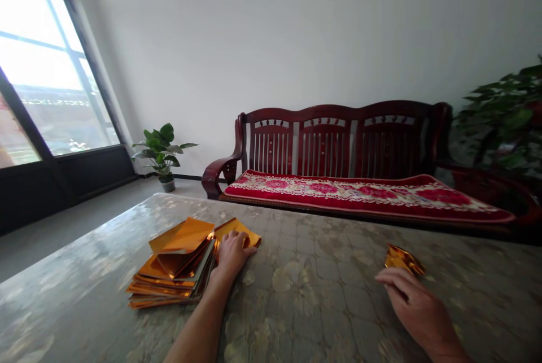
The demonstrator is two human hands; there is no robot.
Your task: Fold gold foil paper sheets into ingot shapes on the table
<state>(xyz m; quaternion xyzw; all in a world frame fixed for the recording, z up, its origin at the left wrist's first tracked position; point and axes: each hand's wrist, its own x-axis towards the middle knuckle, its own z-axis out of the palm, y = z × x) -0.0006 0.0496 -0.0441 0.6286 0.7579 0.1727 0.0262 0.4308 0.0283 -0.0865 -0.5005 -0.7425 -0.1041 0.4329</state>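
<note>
A stack of shiny gold paper sheets [175, 272] lies on the patterned table [322, 295], left of centre. My left hand [231, 254] rests palm down on a single gold sheet [239, 230] beside the stack, fingers curled onto it. My right hand [412, 301] hovers low over the table at the right, fingers loosely bent and holding nothing. Just beyond its fingertips sits a small folded gold paper piece [403, 258], apart from the hand.
A dark red wooden bench [339, 148] with a red floral cushion stands behind the table. A potted plant [161, 154] is by the window at the left, and another leafy plant [503, 120] at the right.
</note>
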